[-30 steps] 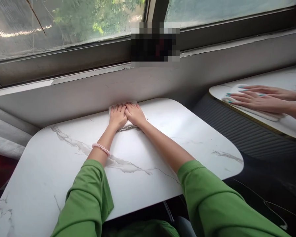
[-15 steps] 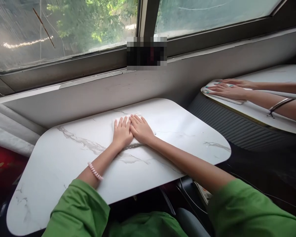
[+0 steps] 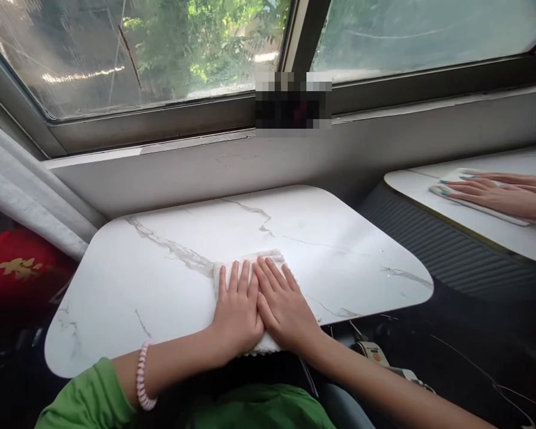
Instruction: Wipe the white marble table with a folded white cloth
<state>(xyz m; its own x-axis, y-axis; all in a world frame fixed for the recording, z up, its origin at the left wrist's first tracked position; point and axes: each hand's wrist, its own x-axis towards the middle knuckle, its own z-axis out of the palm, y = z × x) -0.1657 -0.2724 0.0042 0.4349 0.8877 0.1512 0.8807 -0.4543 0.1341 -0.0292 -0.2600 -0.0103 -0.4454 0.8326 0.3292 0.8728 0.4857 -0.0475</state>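
A white cloth [image 3: 272,257] lies flat at the near edge of a white marble-patterned table [image 3: 161,286]. My left hand [image 3: 237,310] rests palm down on its left part, fingers stretched out and a little apart. Beside it, my right hand [image 3: 288,304] presses flat on the right part of the cloth, fingers spread. The two hands touch at the thumbs. Most of the cloth's middle is hidden under them.
At the right, another person's hands [image 3: 495,193] lie on a white cloth on a second table [image 3: 411,183]. A window [image 3: 196,53] is behind. A red bag [image 3: 22,268] and white curtain [image 3: 31,185] are at the left.
Both my hands and the cloth have come from the table's middle to its near edge. The other person's hands and cloth have moved right. The view has shifted left.
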